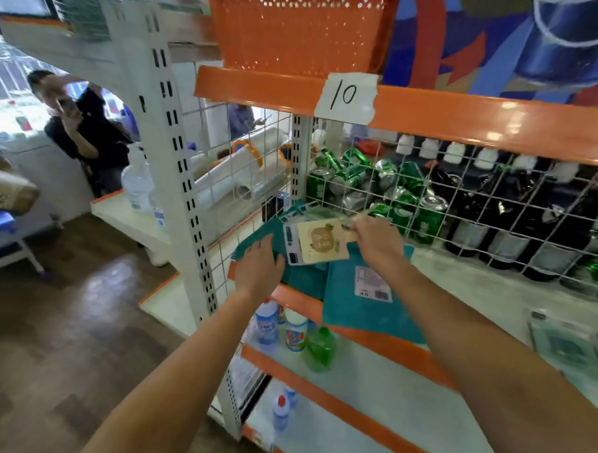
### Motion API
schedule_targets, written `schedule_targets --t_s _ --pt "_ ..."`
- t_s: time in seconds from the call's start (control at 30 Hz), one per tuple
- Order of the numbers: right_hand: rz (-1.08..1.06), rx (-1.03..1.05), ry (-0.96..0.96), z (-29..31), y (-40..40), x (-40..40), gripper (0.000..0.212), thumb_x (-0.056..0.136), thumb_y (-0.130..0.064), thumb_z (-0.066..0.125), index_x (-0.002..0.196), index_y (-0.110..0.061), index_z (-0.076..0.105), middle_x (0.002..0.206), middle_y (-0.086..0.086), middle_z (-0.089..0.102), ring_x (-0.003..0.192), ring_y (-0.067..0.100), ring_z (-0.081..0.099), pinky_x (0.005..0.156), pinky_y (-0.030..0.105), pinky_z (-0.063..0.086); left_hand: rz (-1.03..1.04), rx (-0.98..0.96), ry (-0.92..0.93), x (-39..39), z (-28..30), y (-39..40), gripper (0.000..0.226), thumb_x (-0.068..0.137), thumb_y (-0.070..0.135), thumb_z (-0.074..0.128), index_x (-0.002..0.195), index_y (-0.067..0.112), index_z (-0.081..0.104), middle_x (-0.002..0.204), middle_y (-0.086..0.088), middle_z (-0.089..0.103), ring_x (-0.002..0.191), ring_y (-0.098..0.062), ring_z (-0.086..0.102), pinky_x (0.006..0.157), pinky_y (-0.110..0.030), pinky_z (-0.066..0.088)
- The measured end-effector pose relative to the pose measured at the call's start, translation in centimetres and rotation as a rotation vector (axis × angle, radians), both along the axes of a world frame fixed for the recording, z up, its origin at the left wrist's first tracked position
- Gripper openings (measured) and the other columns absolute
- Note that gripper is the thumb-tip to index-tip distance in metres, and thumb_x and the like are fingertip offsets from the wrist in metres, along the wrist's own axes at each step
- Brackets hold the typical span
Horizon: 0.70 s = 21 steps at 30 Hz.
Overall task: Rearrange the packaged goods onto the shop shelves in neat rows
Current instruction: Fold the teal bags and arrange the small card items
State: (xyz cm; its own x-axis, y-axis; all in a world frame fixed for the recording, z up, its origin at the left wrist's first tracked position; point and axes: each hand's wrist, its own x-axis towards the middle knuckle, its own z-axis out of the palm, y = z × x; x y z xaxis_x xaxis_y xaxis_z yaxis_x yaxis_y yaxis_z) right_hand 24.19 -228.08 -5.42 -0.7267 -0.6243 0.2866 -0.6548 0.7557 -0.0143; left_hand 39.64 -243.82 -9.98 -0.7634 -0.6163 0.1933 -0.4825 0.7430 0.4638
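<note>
Teal flat packets [362, 308] lie overlapped at the left end of the middle shelf [476, 289], one with a white label facing up and its corner hanging over the orange shelf edge. The left hand [258, 265] rests flat on the leftmost teal packet, fingers straight, its grip holding nothing. The right hand [376, 240] pinches a small fan of packets by their upper right edge; the top one is a beige card packet [324, 243] with a round brown print, and clear-fronted packets [293, 239] show beneath it, all held just above the teal ones.

Behind the shelf a white wire mesh panel [462, 213] separates it from the far side, where green drink cans [395, 196] lie tumbled in a heap beside upright dark glass bottles [496, 231] and a row of small white bottles [455, 152]. An orange perforated basket [299, 31] sits on the top shelf, above a taped paper tag [346, 96] marked 10; what it holds cannot be seen. On the lower shelf stand small plastic bottles [294, 330], blue-white ones and a green one. More clear packets [566, 347] lie at the right of the middle shelf.
</note>
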Motion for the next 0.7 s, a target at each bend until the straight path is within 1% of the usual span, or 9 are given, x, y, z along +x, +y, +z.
schedule_targets --t_s 0.1,0.2,0.3,0.4,0.5,0.57,0.6,0.67,0.7 --pt "-0.107 -0.019 -0.102 0.0 3.1 0.4 0.027 0.097 -0.014 0.041 0.112 -0.019 0.063 0.108 0.004 0.064 0.095 0.022 0.06 0.07 0.031 0.046 -0.056 0.022 0.01 -0.7 -0.2 2.1 0.051 0.097 0.029 0.045 0.144 0.012 0.034 0.136 -0.012 0.05 0.122 -0.029 0.048 0.098 -0.042 0.046" --pt "-0.174 -0.137 -0.302 0.0 6.2 1.3 0.019 0.095 -0.015 0.046 0.098 -0.013 0.065 0.101 0.007 0.066 0.084 0.023 0.06 0.067 0.03 0.044 -0.118 0.02 0.022 -1.6 0.0 4.6 0.049 0.096 0.028 0.046 0.141 0.01 0.038 0.133 -0.011 0.052 0.121 -0.027 0.048 0.1 -0.04 0.044" --pt "-0.2 -0.241 -0.411 -0.5 9.6 2.3 0.014 0.092 -0.016 0.056 0.101 -0.008 0.065 0.105 0.009 0.066 0.095 0.025 0.061 0.078 0.036 0.049 -0.154 0.045 0.01 -2.3 0.4 7.8 0.048 0.096 0.025 0.046 0.141 0.008 0.038 0.133 -0.013 0.051 0.123 -0.03 0.045 0.101 -0.042 0.041" --pt "-0.258 -0.376 -0.515 -1.2 13.2 3.4 0.023 0.087 -0.019 0.065 0.107 -0.007 0.062 0.11 0.009 0.065 0.101 0.025 0.06 0.081 0.034 0.048 -0.174 0.113 -0.001 -2.7 0.7 11.1 0.053 0.097 0.026 0.046 0.145 0.007 0.032 0.136 -0.014 0.048 0.124 -0.031 0.044 0.1 -0.043 0.042" --pt "-0.317 -0.587 -0.659 -2.3 16.4 4.8 0.034 0.084 -0.018 0.071 0.112 -0.003 0.06 0.108 0.011 0.064 0.098 0.026 0.063 0.077 0.033 0.048 -0.198 0.152 0.019 -2.6 0.7 14.5 0.054 0.097 0.024 0.044 0.146 0.006 0.03 0.14 -0.015 0.045 0.128 -0.032 0.043 0.102 -0.041 0.04" --pt "-0.349 -0.724 -0.736 -3.0 18.2 5.9 0.03 0.083 -0.017 0.072 0.106 -0.003 0.06 0.098 0.01 0.064 0.085 0.022 0.063 0.073 0.033 0.051 -0.227 0.158 -0.008 -2.5 0.6 16.7 0.051 0.097 0.022 0.044 0.143 0.004 0.031 0.137 -0.019 0.047 0.123 -0.035 0.046 0.099 -0.041 0.041" --pt "-0.36 -0.781 -0.769 -3.3 19.1 6.6 0.025 0.083 -0.016 0.072 0.101 -0.005 0.058 0.093 0.009 0.063 0.078 0.019 0.062 0.067 0.031 0.051 -0.235 0.162 -0.03 -2.4 0.4 17.7 0.051 0.097 0.022 0.045 0.142 0.003 0.031 0.133 -0.02 0.05 0.119 -0.036 0.049 0.096 -0.042 0.043" --pt "-0.38 -0.892 -0.845 -3.7 20.7 7.8 0.023 0.083 -0.013 0.072 0.096 -0.007 0.053 0.088 0.01 0.062 0.066 0.015 0.06 0.055 0.022 0.047 -0.243 0.172 -0.053 -2.2 0.2 19.8 0.046 0.094 0.022 0.047 0.135 0.0 0.04 0.125 -0.021 0.055 0.11 -0.037 0.054 0.09 -0.043 0.047" --pt "-0.391 -0.942 -0.882 -4.0 21.4 8.2 0.024 0.083 -0.013 0.072 0.096 -0.006 0.053 0.087 0.011 0.063 0.064 0.013 0.06 0.054 0.02 0.046 -0.252 0.173 -0.058 -1.9 0.0 20.7 0.041 0.093 0.022 0.048 0.128 0.0 0.046 0.122 -0.02 0.057 0.108 -0.037 0.055 0.089 -0.043 0.048"
